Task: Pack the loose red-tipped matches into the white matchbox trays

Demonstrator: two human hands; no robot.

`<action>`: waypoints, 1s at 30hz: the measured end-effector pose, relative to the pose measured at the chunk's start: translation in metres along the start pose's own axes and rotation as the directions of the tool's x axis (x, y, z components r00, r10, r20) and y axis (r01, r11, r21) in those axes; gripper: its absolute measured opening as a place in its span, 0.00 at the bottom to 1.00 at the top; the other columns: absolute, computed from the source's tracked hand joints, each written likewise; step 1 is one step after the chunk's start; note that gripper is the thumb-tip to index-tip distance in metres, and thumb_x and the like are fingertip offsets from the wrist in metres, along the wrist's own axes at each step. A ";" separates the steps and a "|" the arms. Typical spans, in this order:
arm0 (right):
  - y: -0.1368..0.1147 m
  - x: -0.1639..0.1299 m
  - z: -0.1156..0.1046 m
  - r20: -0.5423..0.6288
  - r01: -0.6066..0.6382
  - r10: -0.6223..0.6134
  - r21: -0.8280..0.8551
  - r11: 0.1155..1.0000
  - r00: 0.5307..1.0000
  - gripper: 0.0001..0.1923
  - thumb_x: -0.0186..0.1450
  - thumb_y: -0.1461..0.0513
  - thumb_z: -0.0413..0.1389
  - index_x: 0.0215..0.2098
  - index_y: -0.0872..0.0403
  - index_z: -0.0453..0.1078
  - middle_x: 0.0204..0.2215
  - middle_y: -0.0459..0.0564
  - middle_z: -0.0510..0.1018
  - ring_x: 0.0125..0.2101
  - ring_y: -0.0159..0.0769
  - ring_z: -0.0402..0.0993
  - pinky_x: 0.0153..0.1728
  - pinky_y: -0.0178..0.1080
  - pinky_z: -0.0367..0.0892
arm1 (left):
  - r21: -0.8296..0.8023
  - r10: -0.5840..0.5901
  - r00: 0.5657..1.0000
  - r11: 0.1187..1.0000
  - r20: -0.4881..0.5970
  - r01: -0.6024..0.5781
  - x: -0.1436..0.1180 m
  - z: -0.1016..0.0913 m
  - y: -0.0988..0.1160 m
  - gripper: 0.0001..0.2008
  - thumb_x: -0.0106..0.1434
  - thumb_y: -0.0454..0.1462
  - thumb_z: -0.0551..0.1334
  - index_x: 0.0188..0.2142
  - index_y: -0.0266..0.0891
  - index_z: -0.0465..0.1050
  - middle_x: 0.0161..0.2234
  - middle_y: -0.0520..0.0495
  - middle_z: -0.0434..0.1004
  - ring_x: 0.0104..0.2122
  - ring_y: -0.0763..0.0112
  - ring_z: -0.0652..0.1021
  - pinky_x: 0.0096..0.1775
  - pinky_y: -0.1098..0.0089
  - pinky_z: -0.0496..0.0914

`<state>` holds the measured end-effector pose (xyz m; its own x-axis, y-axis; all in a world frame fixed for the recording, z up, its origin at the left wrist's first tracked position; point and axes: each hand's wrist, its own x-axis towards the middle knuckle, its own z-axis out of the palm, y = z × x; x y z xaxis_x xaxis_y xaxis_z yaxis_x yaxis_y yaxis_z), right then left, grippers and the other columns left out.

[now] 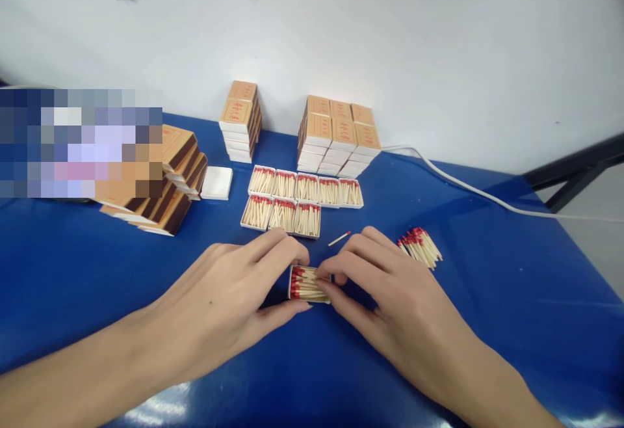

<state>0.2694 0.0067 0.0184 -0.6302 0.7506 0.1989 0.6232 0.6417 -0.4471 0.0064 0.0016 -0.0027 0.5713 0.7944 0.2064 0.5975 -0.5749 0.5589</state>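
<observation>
An inner matchbox tray (309, 299) full of red-headed matches (306, 283) lies on the blue table, heads toward the left. My left hand (238, 278) steadies it, thumb along the near side and fingers at the far side. With thumb and fingertips close together, my right hand (390, 291) presses on the matches at the tray's right end; its fingers partly cover that end. One loose match (339, 239) lies just beyond the tray. A pile of loose matches (422, 248) sits past my right hand.
Two rows of filled trays (307, 187) stand beyond my hands. Behind them are stacked matchboxes (341, 132) and a narrower matchbox stack (240, 119). More matchboxes (178, 151) and a white tray (217, 183) are at left. A white cable (453, 183) crosses the back right.
</observation>
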 end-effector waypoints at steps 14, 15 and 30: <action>0.000 0.002 -0.007 0.056 -0.035 0.024 0.199 0.979 0.998 0.06 0.79 0.65 0.65 0.43 0.49 0.80 0.36 0.43 0.79 0.40 0.35 0.74 0.42 0.38 0.71 | -0.130 -0.034 0.999 0.991 0.009 0.034 0.002 -0.002 -0.001 0.21 0.74 0.34 0.74 0.60 0.53 0.73 0.50 0.62 0.83 0.24 0.78 0.65 0.27 0.73 0.64; 0.000 0.002 -0.007 0.042 -0.031 0.024 0.193 0.981 0.999 0.06 0.79 0.66 0.65 0.43 0.50 0.80 0.36 0.44 0.80 0.40 0.35 0.75 0.42 0.37 0.71 | -0.119 -0.028 1.000 0.993 0.001 0.028 0.002 -0.001 -0.001 0.21 0.74 0.34 0.74 0.61 0.53 0.73 0.51 0.62 0.84 0.24 0.78 0.65 0.27 0.73 0.65; 0.053 -0.025 -0.044 0.077 -0.280 0.290 -0.122 0.952 0.954 0.08 0.77 0.50 0.65 0.44 0.43 0.83 0.23 0.41 0.78 0.20 0.35 0.73 0.23 0.39 0.63 | 0.066 0.121 0.987 0.991 -0.103 -0.115 0.000 0.004 -0.007 0.03 0.82 0.36 0.66 0.51 0.47 0.78 0.53 0.53 0.83 0.35 0.76 0.83 0.33 0.69 0.71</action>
<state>0.3383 0.0291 0.0281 -0.4558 0.8900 -0.0073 0.8265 0.4202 -0.3747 0.0042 0.0053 -0.0095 0.5784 0.7349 0.3541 0.5642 -0.6739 0.4770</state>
